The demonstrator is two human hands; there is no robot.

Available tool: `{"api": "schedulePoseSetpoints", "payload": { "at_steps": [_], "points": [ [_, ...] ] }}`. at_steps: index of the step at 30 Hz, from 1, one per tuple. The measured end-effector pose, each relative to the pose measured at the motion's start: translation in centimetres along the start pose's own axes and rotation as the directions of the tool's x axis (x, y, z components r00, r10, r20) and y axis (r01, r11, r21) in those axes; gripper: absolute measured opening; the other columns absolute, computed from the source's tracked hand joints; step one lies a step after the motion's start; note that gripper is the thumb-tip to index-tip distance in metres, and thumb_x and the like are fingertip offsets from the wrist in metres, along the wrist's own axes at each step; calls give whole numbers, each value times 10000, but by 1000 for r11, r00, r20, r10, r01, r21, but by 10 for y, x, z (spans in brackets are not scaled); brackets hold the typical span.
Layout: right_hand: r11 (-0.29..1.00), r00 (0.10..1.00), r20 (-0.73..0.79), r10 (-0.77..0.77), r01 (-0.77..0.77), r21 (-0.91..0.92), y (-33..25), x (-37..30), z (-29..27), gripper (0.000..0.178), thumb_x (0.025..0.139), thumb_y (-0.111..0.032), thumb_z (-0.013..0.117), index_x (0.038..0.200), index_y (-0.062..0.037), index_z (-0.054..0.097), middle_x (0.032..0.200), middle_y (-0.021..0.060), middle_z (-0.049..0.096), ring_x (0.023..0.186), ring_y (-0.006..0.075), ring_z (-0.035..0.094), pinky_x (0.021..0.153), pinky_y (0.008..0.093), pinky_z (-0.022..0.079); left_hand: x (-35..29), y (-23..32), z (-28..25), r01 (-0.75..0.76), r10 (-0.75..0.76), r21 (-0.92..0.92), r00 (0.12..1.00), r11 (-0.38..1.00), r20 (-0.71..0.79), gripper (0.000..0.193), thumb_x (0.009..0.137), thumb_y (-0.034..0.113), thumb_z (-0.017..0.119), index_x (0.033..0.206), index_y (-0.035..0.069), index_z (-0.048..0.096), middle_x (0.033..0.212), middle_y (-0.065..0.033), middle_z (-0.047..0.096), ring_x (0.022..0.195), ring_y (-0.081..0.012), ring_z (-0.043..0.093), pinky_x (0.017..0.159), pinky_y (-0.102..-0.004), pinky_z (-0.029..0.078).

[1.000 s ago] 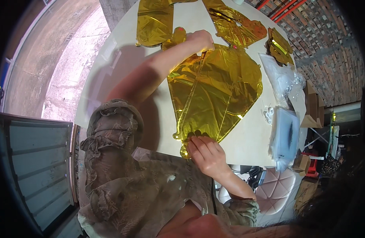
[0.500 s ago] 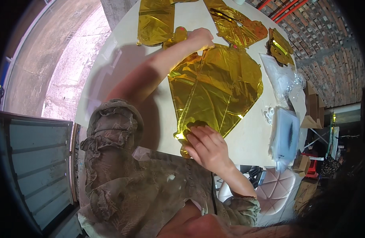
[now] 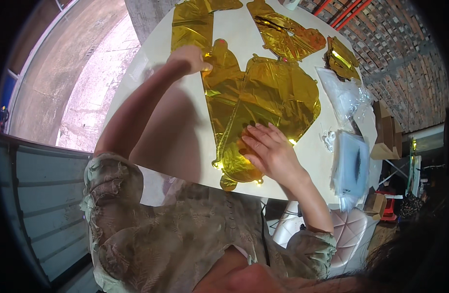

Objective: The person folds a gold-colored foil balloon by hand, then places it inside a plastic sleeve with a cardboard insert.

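Pale round table (image 3: 310,171) takes up most of the middle, and the big gold foil sheet (image 3: 283,88) sits on it dead center. Since a second ago its lower end has changed — a rounded edge now shows at the bottom, below the palm, so I'd say that part's been flattened or turned over.

Right hand (image 3: 273,151) has slid up the foil and lies spread, palm down, looks like pressing rather than gripping. Left hand (image 3: 189,59) has swung off the top toward the sheet's upper-left edge; fingers are curled and I can't tell if they're pinching any foil. To me that puts the smoothing work along the sheet's left side and middle.

Room-wise: the widest bare patch is left of the sheet, under the forearm's shadow. The upper-left foil piece (image 3: 192,29) and top foil piece (image 3: 288,39) crowd the far side. Right of it there's a narrower strip, then the clear plastic sleeves (image 3: 351,166) and a tiny white clump (image 3: 328,140). Bottom tab nearly meets the front table edge — tight there.
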State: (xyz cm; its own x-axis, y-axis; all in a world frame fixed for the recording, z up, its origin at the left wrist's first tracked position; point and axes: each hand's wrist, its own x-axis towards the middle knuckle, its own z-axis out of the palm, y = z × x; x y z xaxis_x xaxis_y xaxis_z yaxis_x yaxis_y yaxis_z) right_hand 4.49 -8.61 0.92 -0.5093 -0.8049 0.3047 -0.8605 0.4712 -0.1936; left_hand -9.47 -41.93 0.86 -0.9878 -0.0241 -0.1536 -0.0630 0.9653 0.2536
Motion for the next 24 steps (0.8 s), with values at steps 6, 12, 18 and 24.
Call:
{"api": "schedulePoseSetpoints", "payload": {
  "at_steps": [6,12,18,24],
  "points": [
    [999,998,65,-15,11,53,5,-5,12,413,856,-270,751,1213,-71,686,1354,113,613,1290,310,551,1140,489,380,-11,-14,21,95,-112,-113,982,989,-155,576,793,569,703,834,-5,704,769,-157,692,740,-297,683,730,-406,534],
    [998,997,73,-17,13,60,4,-3,16,408,865,-280,749,1210,-70,687,1357,114,609,1288,308,552,1145,487,375,-7,-6,24,197,-213,-489,977,850,21,550,798,520,752,870,-22,693,722,-118,664,557,-181,617,556,-322,512],
    [997,997,71,-27,21,75,0,0,13,401,859,-281,752,1198,-75,693,1373,117,596,1297,314,544,1147,496,371,-6,-14,43,71,-168,-607,980,791,-105,411,852,446,706,852,35,699,683,-69,671,664,-184,669,658,-322,525],
    [990,992,118,-45,28,140,2,-1,13,378,869,-292,735,1183,-84,700,1399,124,577,1304,325,536,1146,514,361,-11,7,37,-52,-159,-824,972,563,-171,356,876,346,729,945,3,658,776,-68,679,644,-127,648,594,-281,530]
  ]
}}
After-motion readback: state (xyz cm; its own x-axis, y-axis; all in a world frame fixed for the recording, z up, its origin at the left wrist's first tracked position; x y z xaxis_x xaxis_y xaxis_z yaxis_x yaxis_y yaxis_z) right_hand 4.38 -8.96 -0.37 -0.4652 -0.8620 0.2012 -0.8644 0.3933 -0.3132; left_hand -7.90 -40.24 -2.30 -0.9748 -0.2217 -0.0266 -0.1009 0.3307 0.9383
